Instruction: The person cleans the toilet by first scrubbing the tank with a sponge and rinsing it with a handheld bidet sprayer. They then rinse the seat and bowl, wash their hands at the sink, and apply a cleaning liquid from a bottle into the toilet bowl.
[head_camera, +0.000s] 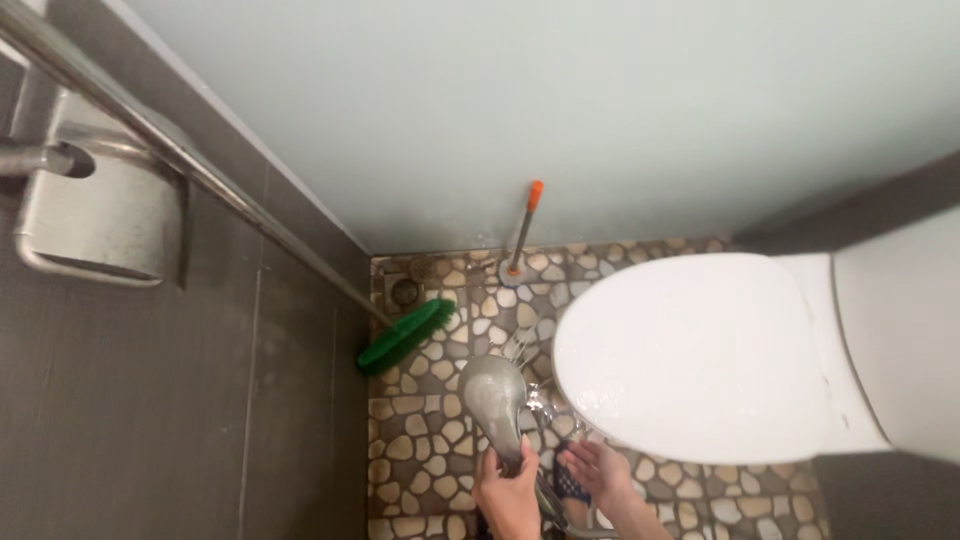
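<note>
The left hand (508, 490) is clamped around the handle of a chrome shower head (493, 397), whose long axis runs up the frame, head end away from the person, over the pebble floor (420, 450). The right hand (596, 468) hovers open just beside it, near the closed white toilet lid (690, 350); a green broom (405, 335) leans by the grey wall (150, 400).

**A small bathroom**

The white toilet (700, 355) with its lid shut fills the right side. Left of it lies a pebble-mosaic floor (430, 450) with a round drain (405, 291), a green broom (405, 335) and dark tiled wall (150, 400); a pale wall (550, 100) stands behind.
</note>
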